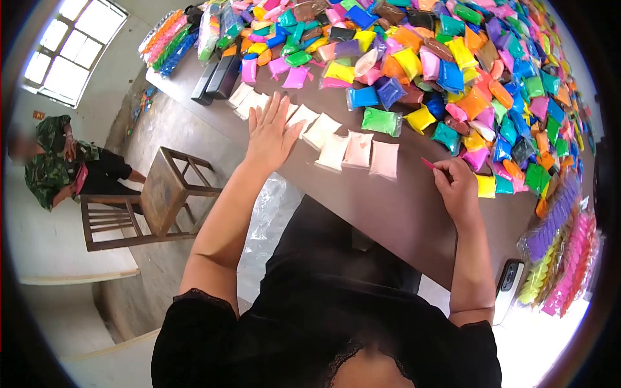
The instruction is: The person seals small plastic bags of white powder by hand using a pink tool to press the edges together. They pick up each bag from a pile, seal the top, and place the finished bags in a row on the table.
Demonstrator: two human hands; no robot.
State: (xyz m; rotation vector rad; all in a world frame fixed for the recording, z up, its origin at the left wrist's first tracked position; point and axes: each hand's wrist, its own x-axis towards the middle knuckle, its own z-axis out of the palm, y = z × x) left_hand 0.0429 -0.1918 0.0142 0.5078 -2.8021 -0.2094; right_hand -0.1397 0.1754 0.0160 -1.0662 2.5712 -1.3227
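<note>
Pale packets: a loose row of them (385, 160) lies on the counter (407, 213), slanting from far left toward the middle; some sit partly under the left hand.
Left hand: open and flat (272, 139), fingers spread over the row; I can't tell how hard it presses.
Right hand: closed (455, 187), pinching a small red piece (427, 163) between thumb and finger, just right of the row; what the piece is, I can't make out.
Skewed row: a sideways drag of that flat palm could, I'd judge, knock neighbouring packets out of line.
Nicked film: if the red piece is hard or sharp, a careless touch might pierce a packet.
Mix-up: the colourful heap (446, 71) crowds close on the far side; a slide there could spill into the row.
Near edge: it runs just beside the left wrist, so packets swept nearward might drop.
Open room: bare counter lies between the row's right end and the right hand, and nearward of both.
Far left: a dark case (223, 76) closes off that end.
</note>
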